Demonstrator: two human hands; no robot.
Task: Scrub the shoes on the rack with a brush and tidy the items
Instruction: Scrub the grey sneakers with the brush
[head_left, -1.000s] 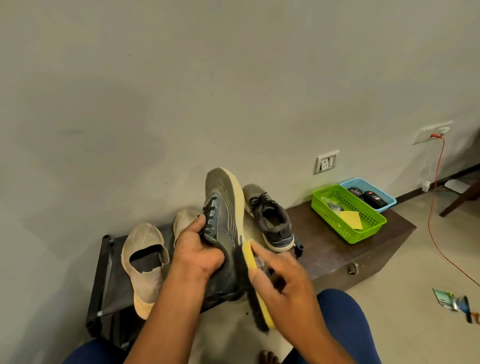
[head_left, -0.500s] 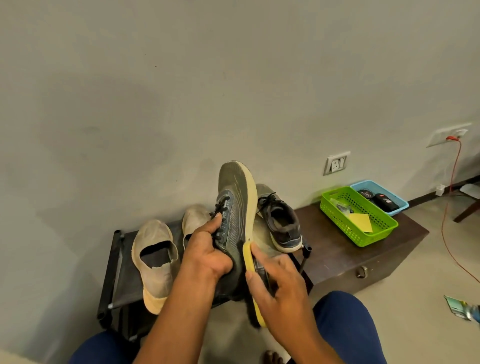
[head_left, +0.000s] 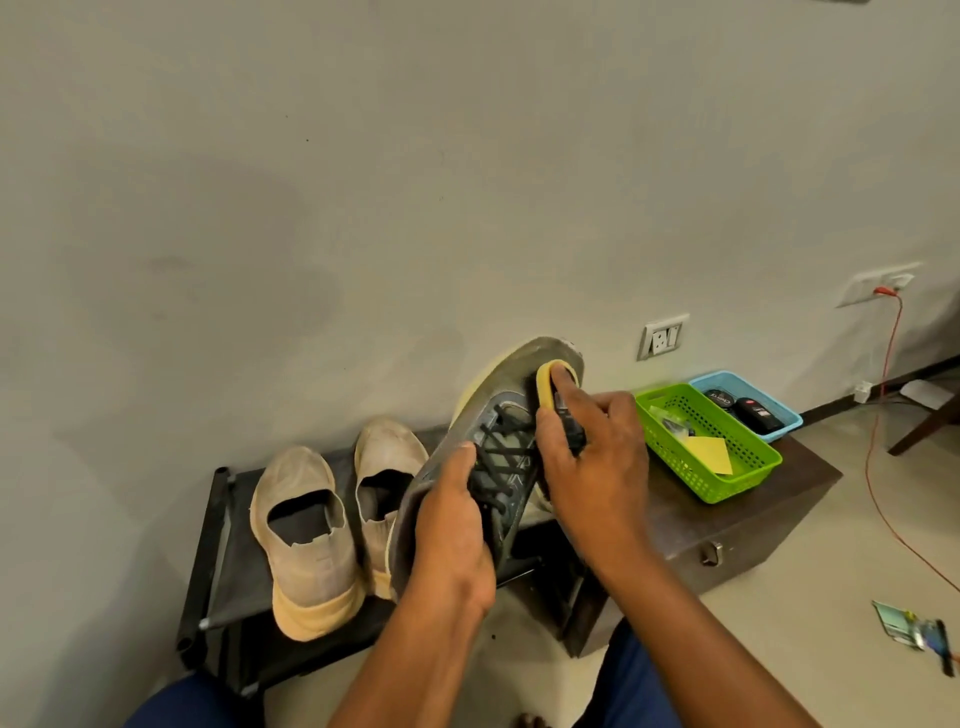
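Up the shoe goes the brush (head_left: 551, 387): a moment ago it was down by the heel, and now it sits near the toe. The grey shoe (head_left: 506, 415) has tipped too, so its laces face the person and its toe leans to the right.

The left hand (head_left: 451, 540) grips the heel end of the grey shoe, with the thumb lying on the black laces. The fingers curl round the back of the shoe. The right hand (head_left: 587, 457) holds the yellow brush, with its fingers wrapped over the top. The brush presses on the side of the shoe near the toe.

The grey shoe is up in the air, in front of the black shoe rack (head_left: 218, 561). Two dirty cream shoes (head_left: 306, 535) stand side by side on the rack, just left of the held shoe.

To the right of the rack is a dark wooden box (head_left: 753, 525). A green basket (head_left: 727, 467) sits on top of it, with a yellow cloth or paper inside. A blue basket (head_left: 779, 410) sits just behind the green one and holds small dark things. An orange wire (head_left: 878, 452) hangs from a plug on the wall and runs down over the floor. The person's blue trouser legs show at the bottom.
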